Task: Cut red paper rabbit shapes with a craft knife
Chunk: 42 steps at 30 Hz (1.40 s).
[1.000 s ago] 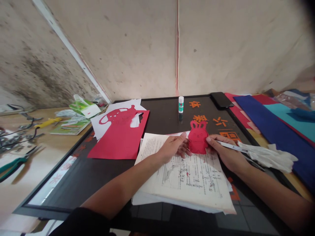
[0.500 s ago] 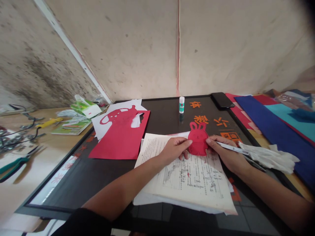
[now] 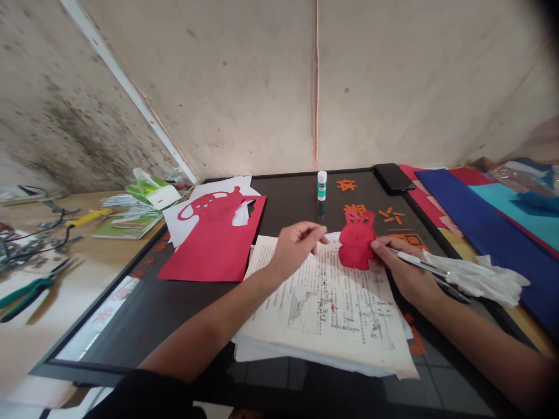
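Observation:
A red paper rabbit cutout is pinched by its right edge between the thumb and fingers of my right hand. It is raised over the printed sheets, its surface turned at a slant. A slim white pen-like tool lies along the same hand; its tip is hidden. My left hand hovers just left of the cutout, apart from it, fingers loosely curled with nothing visible in them. Beyond the hands, a glue stick stands upright on the black tabletop.
Red paper with a cut-out hole lies at left over white sheets. Green-handled pliers and a tissue pack are farther left. At right are a crumpled white tissue, a black phone and blue paper.
My left hand has let go of the cutout and drawn back to the left. The cutout, held by my right hand alone, has shifted slightly right and turned.

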Tool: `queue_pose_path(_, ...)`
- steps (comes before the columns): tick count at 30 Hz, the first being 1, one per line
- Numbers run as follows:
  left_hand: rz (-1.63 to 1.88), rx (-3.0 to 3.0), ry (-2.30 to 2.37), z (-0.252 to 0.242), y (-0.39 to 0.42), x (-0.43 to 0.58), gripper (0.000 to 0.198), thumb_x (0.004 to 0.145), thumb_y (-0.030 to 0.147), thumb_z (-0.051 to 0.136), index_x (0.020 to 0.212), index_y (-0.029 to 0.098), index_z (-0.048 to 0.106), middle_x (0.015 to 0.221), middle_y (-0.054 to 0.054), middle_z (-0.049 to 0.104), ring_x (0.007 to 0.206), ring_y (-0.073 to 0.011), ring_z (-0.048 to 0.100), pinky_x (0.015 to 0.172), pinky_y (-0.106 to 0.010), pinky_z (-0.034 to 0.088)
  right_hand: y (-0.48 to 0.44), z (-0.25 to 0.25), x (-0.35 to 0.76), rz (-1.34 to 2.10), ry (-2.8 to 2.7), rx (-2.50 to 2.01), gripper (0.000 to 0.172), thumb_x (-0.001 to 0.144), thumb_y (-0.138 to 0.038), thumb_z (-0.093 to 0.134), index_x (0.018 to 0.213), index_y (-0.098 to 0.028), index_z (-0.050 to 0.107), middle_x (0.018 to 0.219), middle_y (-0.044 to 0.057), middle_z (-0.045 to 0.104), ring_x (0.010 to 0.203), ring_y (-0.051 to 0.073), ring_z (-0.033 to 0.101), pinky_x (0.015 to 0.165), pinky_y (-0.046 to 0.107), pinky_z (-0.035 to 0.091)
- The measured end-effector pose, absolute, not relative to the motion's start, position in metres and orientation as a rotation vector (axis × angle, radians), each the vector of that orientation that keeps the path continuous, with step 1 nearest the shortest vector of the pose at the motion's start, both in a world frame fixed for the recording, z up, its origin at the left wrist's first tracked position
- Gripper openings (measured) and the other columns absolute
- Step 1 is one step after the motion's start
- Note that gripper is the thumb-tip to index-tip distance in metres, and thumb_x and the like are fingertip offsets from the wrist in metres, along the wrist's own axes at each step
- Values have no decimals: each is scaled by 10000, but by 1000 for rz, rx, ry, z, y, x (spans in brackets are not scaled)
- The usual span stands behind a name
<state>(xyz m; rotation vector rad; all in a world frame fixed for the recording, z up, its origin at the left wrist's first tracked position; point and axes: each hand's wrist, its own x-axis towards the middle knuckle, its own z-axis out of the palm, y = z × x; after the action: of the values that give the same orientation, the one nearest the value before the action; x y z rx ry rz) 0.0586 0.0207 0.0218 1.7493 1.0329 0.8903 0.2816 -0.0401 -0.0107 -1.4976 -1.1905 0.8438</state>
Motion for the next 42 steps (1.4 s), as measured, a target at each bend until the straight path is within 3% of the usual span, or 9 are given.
queue_pose_path(5, 699, 2092, 913, 34, -8, 34, 170, 828, 368, 691, 844, 199, 708, 939, -67, 736, 950, -243, 658, 917, -392, 482, -36, -15, 287, 697, -1169, -1489, 306, 831, -556, 645, 765, -258, 673, 649, 2, 647, 634, 176, 580, 625, 295, 453)
queue_pose_path(7, 505, 2382, 802, 31, -33, 25, 345, 840, 416, 697, 1075, 165, 692, 1255, -147, 654, 1228, -346, 558, 1063, -524, 390, -34, -16, 288, 725, -1141, -1450, 301, 825, -553, 654, 766, -259, 671, 645, 1, 644, 615, 174, 578, 614, 297, 454)
queue_pose_path(9, 228, 2640, 426, 32, -59, 18, 508, 869, 498, 670, 1262, 182, 609, 1449, -140, 507, 1380, -326, 426, 1139, -486, 346, -35, -15, 287, 757, -1136, -1408, 295, 822, -542, 664, 744, -258, 666, 626, -1, 635, 600, 170, 575, 607, 296, 458)
queue_pose_path(12, 284, 2738, 117, 45, -82, 10, 325, 984, 360, 538, 1278, 229, 583, 1440, -42, 532, 1393, -164, 419, 1160, -308, 359, -39, -10, 284, 794, -1170, -1406, 290, 827, -526, 668, 725, -255, 665, 611, 2, 627, 601, 167, 577, 606, 290, 463)
queue_pose_path(17, 846, 2946, 349, 42, -60, 8, 204, 944, 171, 531, 1112, 194, 644, 1133, -59, 723, 1096, -213, 645, 951, -369, 529, -42, -12, 282, 873, -1197, -1427, 311, 824, -551, 656, 754, -248, 661, 619, 3, 628, 566, 159, 559, 510, 270, 415)
queue_pose_path(28, 824, 3030, 600, 13, -11, 10, 228, 936, 139, 496, 1068, 176, 679, 1098, -95, 713, 1022, -234, 635, 894, -419, 514, -49, -12, 276, 872, -1521, -1496, 315, 865, -508, 608, 731, -231, 677, 567, -12, 574, 518, 137, 494, 458, 260, 345)
queue_pose_path(32, 745, 3031, 628, 10, -5, 14, 229, 944, 150, 480, 1061, 156, 677, 1067, -99, 715, 972, -238, 633, 850, -409, 514, -46, -10, 279, 675, -1330, -1431, 264, 900, -476, 565, 939, -247, 689, 671, 2, 612, 591, 153, 528, 545, 281, 422)
queue_pose_path(37, 555, 3029, 652, 4, -11, 34, 313, 991, 274, 471, 1214, 104, 612, 1187, -158, 668, 1052, -290, 613, 887, -454, 497, -37, -14, 291, 729, -1163, -1323, 276, 827, -450, 692, 1022, -255, 702, 800, 26, 688, 678, 170, 579, 663, 315, 484)
queue_pose_path(42, 159, 2926, 722, -5, -16, 51, 794, 908, 679, 474, 1427, 79, 433, 1490, -271, 386, 1358, -415, 390, 1066, -576, 343, -33, -18, 302, 863, -1128, -1406, 349, 778, -492, 739, 1032, -254, 764, 809, 49, 710, 703, 197, 608, 630, 330, 493)
